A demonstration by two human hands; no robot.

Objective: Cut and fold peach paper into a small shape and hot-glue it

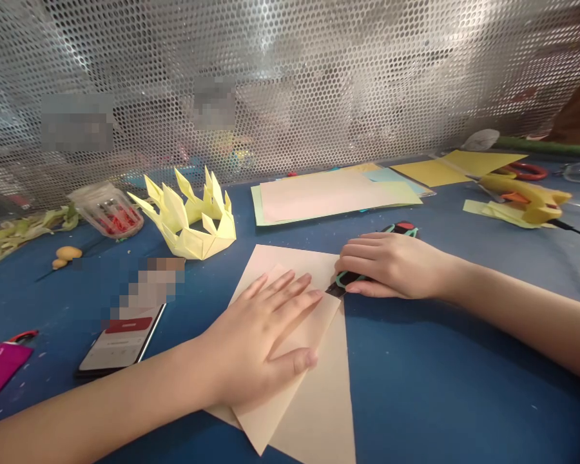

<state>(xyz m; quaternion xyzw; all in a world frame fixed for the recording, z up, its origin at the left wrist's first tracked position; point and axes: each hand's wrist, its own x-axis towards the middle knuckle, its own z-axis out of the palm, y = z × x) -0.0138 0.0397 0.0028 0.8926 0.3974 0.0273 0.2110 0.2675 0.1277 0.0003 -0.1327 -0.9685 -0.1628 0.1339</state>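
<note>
My left hand [258, 341] lies flat with fingers spread on a pale pink piece of paper [258, 428]. That piece rests at a slant over a larger pale pink sheet [325, 399] on the blue table. To the right, my right hand [391, 265] is wrapped around a black and teal utility knife [350, 278] with a red end. The knife's dark tip touches or hovers just over the upper right corner of the slanted piece; which one, I cannot tell. Most of the knife's handle is hidden under my fingers.
A yellow folded-paper crown [200, 241], a phone [120, 341] and a plastic jar [109, 212] stand to the left. Coloured sheets [319, 196] lie at the back, before a perforated metal screen [290, 84]. A yellow glue gun [531, 196] with a cord lies at right.
</note>
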